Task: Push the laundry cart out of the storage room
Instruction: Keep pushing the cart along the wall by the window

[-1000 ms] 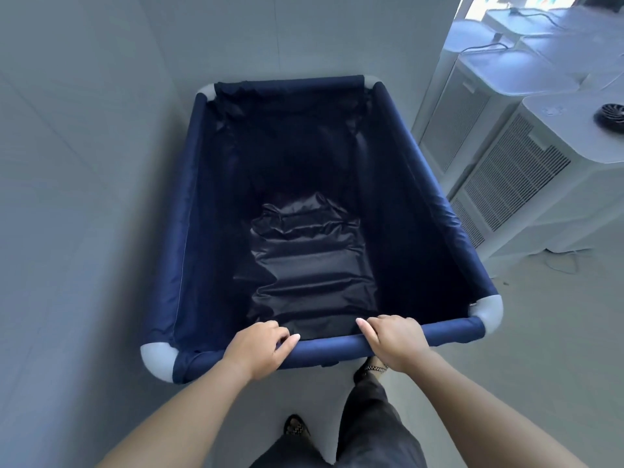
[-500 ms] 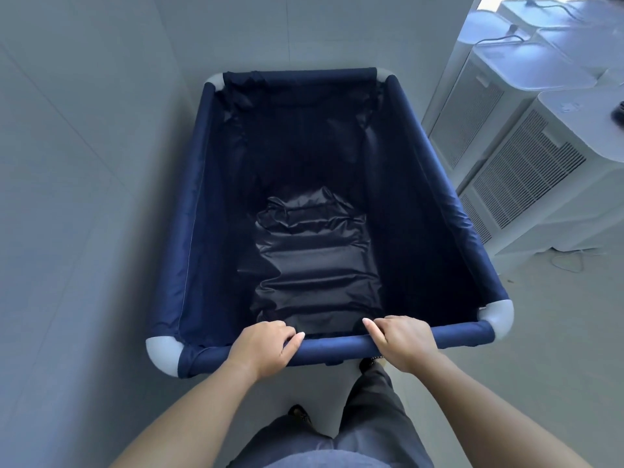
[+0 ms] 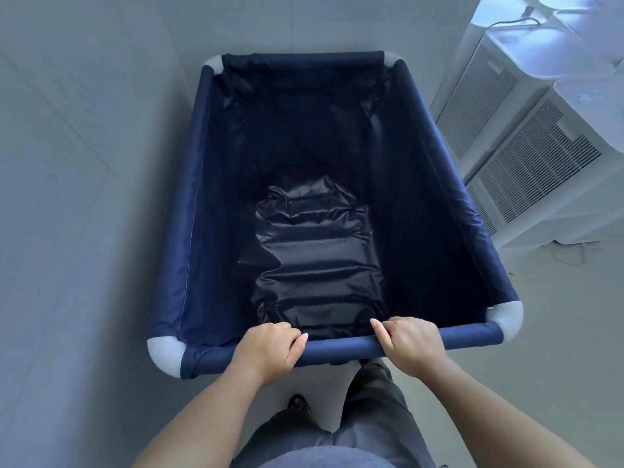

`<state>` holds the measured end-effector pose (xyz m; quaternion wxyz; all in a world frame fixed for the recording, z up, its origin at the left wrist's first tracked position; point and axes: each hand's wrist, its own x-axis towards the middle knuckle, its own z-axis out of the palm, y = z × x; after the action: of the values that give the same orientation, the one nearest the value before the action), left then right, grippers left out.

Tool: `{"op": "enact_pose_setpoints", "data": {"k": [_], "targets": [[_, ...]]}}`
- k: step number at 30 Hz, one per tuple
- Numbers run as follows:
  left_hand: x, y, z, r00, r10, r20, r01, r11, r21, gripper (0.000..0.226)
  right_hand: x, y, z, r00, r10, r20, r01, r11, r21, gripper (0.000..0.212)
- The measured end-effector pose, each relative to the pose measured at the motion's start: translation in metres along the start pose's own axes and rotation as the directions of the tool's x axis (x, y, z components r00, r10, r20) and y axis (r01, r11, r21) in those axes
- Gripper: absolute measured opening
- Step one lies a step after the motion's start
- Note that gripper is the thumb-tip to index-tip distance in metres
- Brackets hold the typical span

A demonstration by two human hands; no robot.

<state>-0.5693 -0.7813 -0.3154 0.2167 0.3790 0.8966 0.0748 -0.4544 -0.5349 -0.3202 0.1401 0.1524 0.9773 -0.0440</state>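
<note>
Above, both hands grip the near rail of the laundry cart (image 3: pixel 202 211): the left hand (image 3: pixel 266 352) and right hand (image 3: pixel 410 344) are each clenched around the padded bar. Its navy liner is empty. It stands close beside the wall (image 3: pixel 84 163), with white appliances (image 3: pixel 526 157) to the right. No doorway is visible; the push out appears largely undone.

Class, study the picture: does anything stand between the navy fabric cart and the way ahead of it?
Yes. A grey wall stands just beyond the navy fabric cart's far rail, and white vented machines line its right side. No exit is visible.
</note>
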Motion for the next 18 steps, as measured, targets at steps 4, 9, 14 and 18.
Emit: {"op": "enact_pose_setpoints", "data": {"k": [4,9,14,18], "targets": [[-0.0004,-0.0004,0.0014,1.000,0.006,-0.008,-0.006,1.000,-0.012,0.035,-0.0003,-0.0001,0.0022,1.000,0.002,-0.006,-0.002,1.000,-0.004,0.057],[-0.0003,-0.0013,0.0030,1.000,0.008,-0.024,-0.008,1.000,0.000,0.038,0.0003,0.0010,0.0026,1.000,0.010,-0.001,-0.010,1.000,-0.002,0.056],[0.0003,-0.0013,0.0032,1.000,0.006,-0.028,-0.006,1.000,0.014,0.040,0.0002,0.0009,0.0022,1.000,0.011,0.005,-0.011,1.000,-0.011,0.054],[0.0016,-0.0034,0.0023,1.000,0.002,-0.029,-0.002,1.000,0.006,0.040,0.0028,-0.0012,0.0015,1.000,0.010,0.000,-0.010,1.000,-0.019,0.053]]}}
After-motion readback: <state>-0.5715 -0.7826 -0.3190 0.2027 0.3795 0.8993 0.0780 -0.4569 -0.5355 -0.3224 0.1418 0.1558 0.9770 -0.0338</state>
